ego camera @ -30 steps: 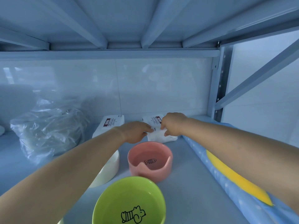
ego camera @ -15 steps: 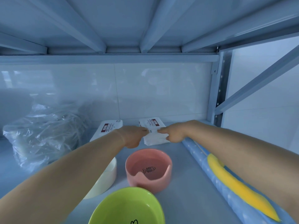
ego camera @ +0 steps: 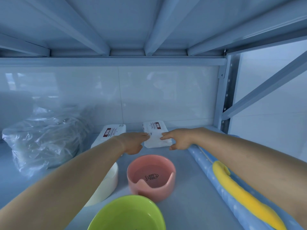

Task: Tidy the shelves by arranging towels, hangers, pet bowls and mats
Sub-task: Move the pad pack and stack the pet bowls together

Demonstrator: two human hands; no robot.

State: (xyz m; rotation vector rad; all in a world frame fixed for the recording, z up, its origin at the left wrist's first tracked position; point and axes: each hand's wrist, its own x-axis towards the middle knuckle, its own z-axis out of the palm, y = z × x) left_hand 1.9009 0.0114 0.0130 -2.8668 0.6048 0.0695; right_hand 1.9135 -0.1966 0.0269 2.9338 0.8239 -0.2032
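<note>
Grip loose, fingertips (ego camera: 166,135) on red-labelled towel pack (ego camera: 157,142)

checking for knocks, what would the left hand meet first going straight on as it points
The left hand has its fingers on the white wrapped towel pack with a red label; going on would push it, probably toward the right hand.

Glossy, seemingly ceramic pink bowl (ego camera: 150,192); crinkled plastic bag (ego camera: 41,138).
</note>
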